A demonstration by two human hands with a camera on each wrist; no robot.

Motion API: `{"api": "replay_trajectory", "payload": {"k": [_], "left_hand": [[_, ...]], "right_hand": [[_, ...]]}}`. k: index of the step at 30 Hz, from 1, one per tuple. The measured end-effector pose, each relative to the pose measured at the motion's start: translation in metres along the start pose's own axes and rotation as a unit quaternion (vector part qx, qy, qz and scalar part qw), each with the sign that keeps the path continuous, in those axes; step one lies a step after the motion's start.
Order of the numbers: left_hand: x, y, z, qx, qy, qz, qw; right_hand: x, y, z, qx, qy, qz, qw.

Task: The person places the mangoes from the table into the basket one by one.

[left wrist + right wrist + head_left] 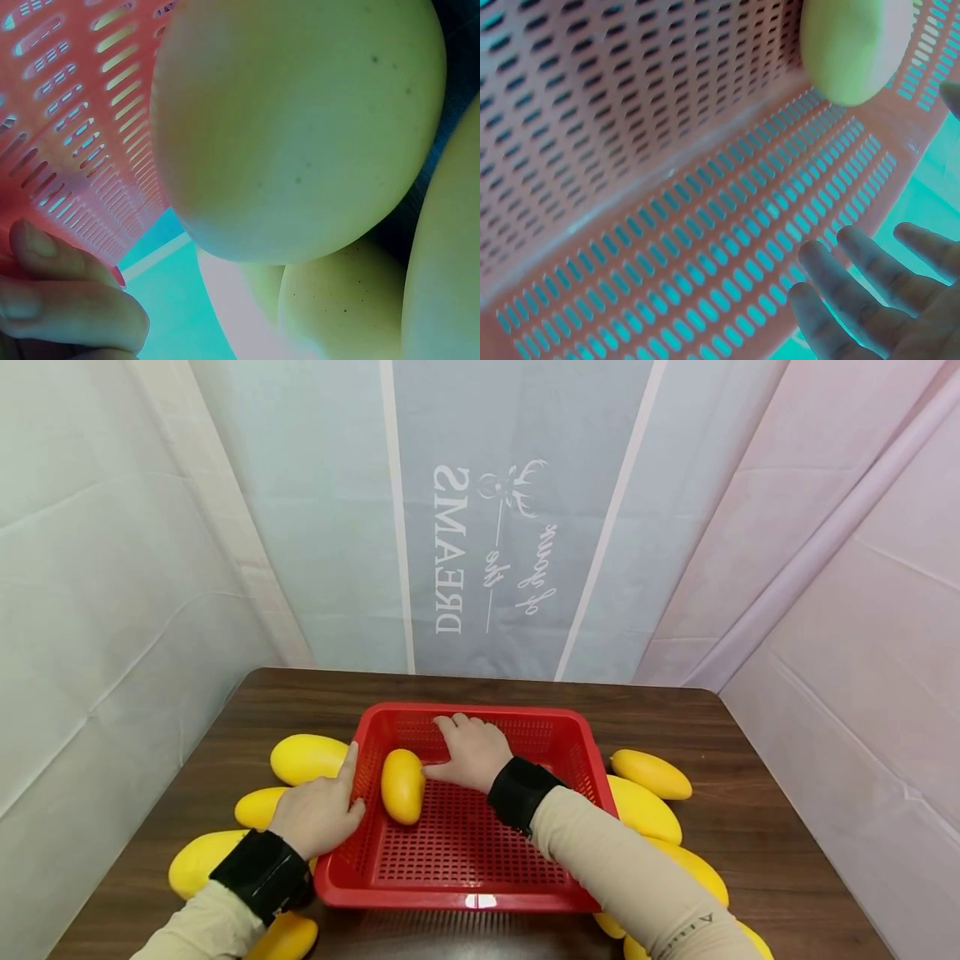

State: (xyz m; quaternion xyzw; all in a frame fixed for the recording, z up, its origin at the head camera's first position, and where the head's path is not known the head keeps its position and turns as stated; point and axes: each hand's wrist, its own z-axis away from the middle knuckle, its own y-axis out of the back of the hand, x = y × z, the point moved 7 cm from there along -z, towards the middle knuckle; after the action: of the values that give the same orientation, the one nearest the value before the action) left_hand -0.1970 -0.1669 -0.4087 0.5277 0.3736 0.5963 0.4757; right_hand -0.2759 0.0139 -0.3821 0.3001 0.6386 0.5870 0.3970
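Note:
A red plastic basket (480, 897) with slotted walls stands on the table, and one yellow mango (402, 787) lies inside it at the left. My left hand (318, 814) grips the basket's left rim, thumb on the inner side and index finger stretched along the rim; its other fingers look curled near the wall in the left wrist view. Over the basket, my right hand (476, 752) has its fingers spread toward the far wall. Its thumb is at the mango's right side; whether it touches I cannot tell. The mango (851, 49) appears apart from the fingers (862, 307) in the right wrist view.
Several mangoes lie left of the basket, one mango (307, 758) near the far left corner. More lie along the right side, including a mango (651, 774) at the back, partly under my right forearm. A printed curtain (517, 643) hangs behind the wooden table (780, 860).

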Motion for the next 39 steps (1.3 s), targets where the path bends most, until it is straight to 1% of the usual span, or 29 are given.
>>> {"api": "replay_trajectory", "payload": {"k": [4,8,16,26,32,39], "left_hand": [[0.0,0.0,-0.001,0.001,-0.001,-0.001,1.0],[0.001,0.0,-0.001,0.002,-0.001,-0.002,1.0],[0.001,0.001,-0.001,0.002,-0.002,-0.001,1.0],[0.001,0.0,0.001,-0.003,0.002,0.001,1.0],[0.001,-0.001,0.001,-0.001,0.001,-0.001,1.0],[0.001,-0.001,0.001,-0.002,0.001,0.0,1.0]], "right_hand": [[0.011,0.004,0.0,0.006,-0.01,0.027,1.0],[0.024,0.009,0.0,0.003,-0.028,0.041,0.999],[0.042,0.019,0.005,0.004,-0.046,0.032,0.998],[0.057,0.026,0.012,0.007,-0.045,0.042,0.998],[0.074,0.032,0.018,0.014,-0.057,0.041,0.997],[0.094,0.035,0.023,0.012,-0.071,0.034,0.997]]}}
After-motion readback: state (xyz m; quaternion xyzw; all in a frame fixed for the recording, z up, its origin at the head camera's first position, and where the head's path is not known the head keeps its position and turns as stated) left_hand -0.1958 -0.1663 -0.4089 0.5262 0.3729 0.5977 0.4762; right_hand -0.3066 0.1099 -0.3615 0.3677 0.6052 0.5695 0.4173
